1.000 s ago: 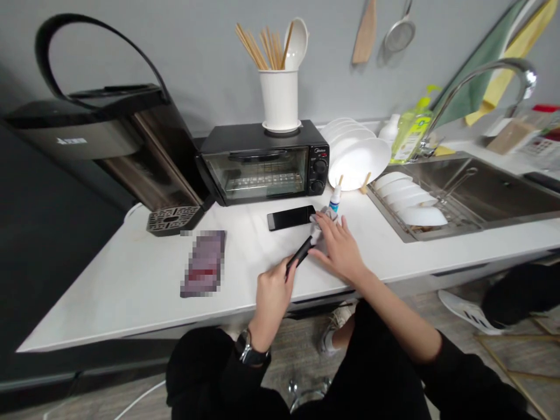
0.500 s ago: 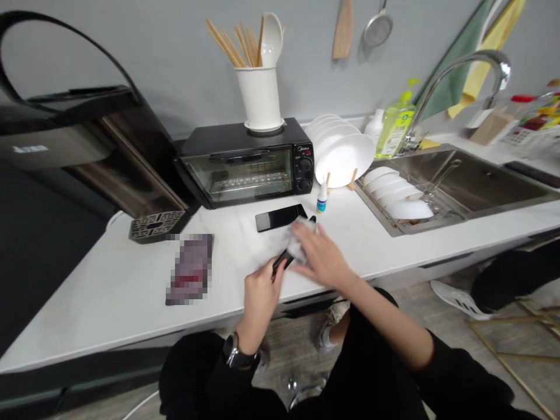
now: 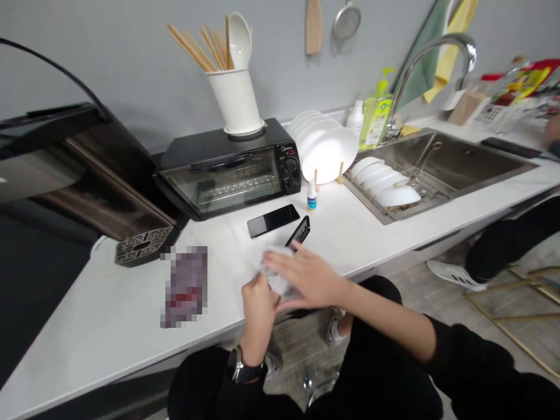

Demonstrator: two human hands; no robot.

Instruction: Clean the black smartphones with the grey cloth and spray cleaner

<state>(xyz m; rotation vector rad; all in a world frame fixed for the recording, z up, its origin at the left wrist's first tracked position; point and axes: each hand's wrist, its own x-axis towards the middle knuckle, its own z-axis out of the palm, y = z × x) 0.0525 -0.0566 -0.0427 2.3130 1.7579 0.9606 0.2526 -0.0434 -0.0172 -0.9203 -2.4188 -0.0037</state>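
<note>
My left hand [image 3: 257, 306] grips the near end of a thin black phone [image 3: 299, 231] that lies slanted on the white counter [image 3: 109, 315]. My right hand [image 3: 304, 279] presses a crumpled grey-white cloth [image 3: 275, 269] flat onto the phone's near half, fingers stretched over it. A second black phone [image 3: 273, 220] lies flat just beyond. A small white dropper bottle with a blue label [image 3: 311, 197] stands upright further back.
A black toaster oven [image 3: 227, 169] carries a white utensil holder [image 3: 235, 100]. White plates [image 3: 326, 149] stand in a rack beside the sink [image 3: 450, 157], with more in its drainer. A dark appliance [image 3: 79, 169] stands left. A blurred flat item [image 3: 184, 286] lies on the counter. Another person's shoe [image 3: 455, 274] shows right.
My right hand with the cloth has slid down the phone from its far end toward me, close to my left hand. The view has swung rightward.
</note>
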